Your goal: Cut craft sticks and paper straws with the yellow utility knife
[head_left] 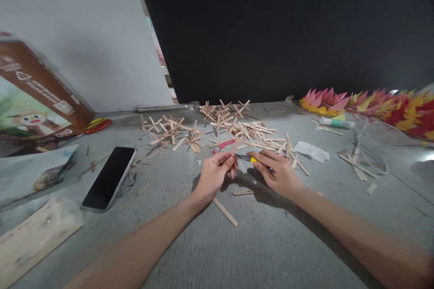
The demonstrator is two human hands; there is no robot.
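Note:
Between the thumb and fingers of my left hand a wooden craft stick is pinched, its upper end pointing up. My right hand grips a small yellow-handled knife, whose thin grey blade points left and reaches the stick near my left fingertips. Most of the knife's handle is hidden in the right palm. On the table below lie two loose craft sticks, one slanting under the left wrist and one flat between the hands. A red patterned strip lies just behind the left hand.
Crossed-stick pieces and a pile of loose sticks spread behind the hands. To the left are a phone, plastic packets and a brown box. White paper, a glue stick, a cable and folded-paper decorations sit right.

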